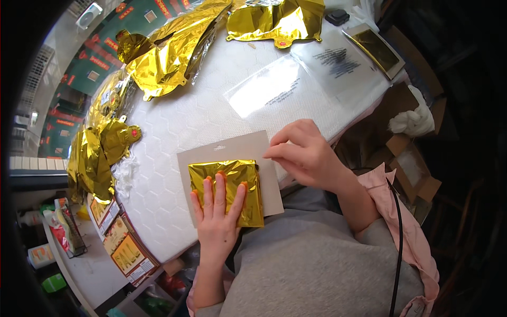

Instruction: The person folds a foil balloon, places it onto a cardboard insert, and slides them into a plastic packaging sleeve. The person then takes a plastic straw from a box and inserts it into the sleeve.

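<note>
Gray shirt (317, 259) sits closest. Folded gold foil (251, 208) lies on a gray card (271, 191) over white cloth (156, 206). The left hand (217, 224) rests flat on the foil, fingers spread, gripping nothing. The right hand (311, 158) pinches near the card's edge; I cannot tell what it holds.

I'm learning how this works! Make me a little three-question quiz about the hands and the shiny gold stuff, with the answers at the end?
1. Multiple choice: Which hand is spread out on the folded square of shiny gold foil?
A) the left hand
B) the right hand
C) neither one

2. True or false: The foil square lies on a flat grey rectangular card.

3. Fill in the blank: In the picture, the lumpy white bundle of soft material is to the ____ of the white textured table surface.

Key: 1. A; 2. True; 3. right
</note>
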Demonstrator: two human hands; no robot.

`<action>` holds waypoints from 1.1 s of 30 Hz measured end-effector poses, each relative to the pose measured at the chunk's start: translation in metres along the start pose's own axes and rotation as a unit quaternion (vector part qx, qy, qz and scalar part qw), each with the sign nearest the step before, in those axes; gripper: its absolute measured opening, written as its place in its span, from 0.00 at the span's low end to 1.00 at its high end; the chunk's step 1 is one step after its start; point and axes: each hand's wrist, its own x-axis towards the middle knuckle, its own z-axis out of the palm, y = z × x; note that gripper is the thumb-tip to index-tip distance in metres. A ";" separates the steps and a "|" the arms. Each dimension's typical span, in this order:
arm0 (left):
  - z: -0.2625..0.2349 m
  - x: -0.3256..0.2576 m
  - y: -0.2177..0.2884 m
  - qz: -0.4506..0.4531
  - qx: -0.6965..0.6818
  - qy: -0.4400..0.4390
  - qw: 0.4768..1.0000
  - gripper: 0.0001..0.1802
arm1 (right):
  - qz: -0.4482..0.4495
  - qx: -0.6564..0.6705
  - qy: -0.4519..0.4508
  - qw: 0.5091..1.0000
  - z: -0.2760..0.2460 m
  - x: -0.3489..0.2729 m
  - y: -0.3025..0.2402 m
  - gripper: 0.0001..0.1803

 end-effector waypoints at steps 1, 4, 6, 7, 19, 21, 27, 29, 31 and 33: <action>0.001 0.000 0.000 0.006 0.014 0.005 1.000 0.38 | -0.031 -0.008 -0.005 0.999 0.006 0.003 -0.009 0.13; 0.003 0.000 0.000 0.011 0.022 0.015 1.000 0.38 | -0.029 -0.045 -0.024 0.998 0.030 0.002 -0.010 0.15; 0.002 0.001 0.002 0.009 0.014 0.021 1.000 0.38 | -0.035 -0.040 -0.022 0.998 0.038 -0.002 -0.003 0.15; 0.000 0.002 0.003 0.011 0.005 0.021 1.000 0.39 | -0.038 -0.035 -0.024 0.998 0.041 -0.004 0.000 0.16; -0.007 0.006 0.001 0.004 -0.010 -0.002 1.000 0.40 | 0.113 -0.149 0.037 0.982 -0.016 -0.011 0.046 0.17; -0.005 0.006 -0.006 0.012 -0.017 0.007 1.000 0.39 | 0.123 -0.152 0.025 0.980 -0.013 -0.011 0.038 0.16; 0.008 -0.026 -0.036 0.086 -0.139 0.130 0.978 0.22 | 0.111 0.013 -0.039 0.993 0.017 0.004 0.003 0.16; 0.004 -0.033 -0.033 0.122 -0.144 0.101 0.977 0.21 | 0.119 0.056 -0.061 0.989 0.014 0.007 0.012 0.18; -0.003 -0.036 -0.025 0.129 -0.127 0.043 0.983 0.24 | 0.032 0.017 -0.095 0.995 0.011 0.011 0.023 0.21; -0.005 -0.035 -0.020 0.149 -0.122 0.015 0.981 0.27 | 0.056 0.023 -0.089 0.994 0.017 0.016 0.021 0.22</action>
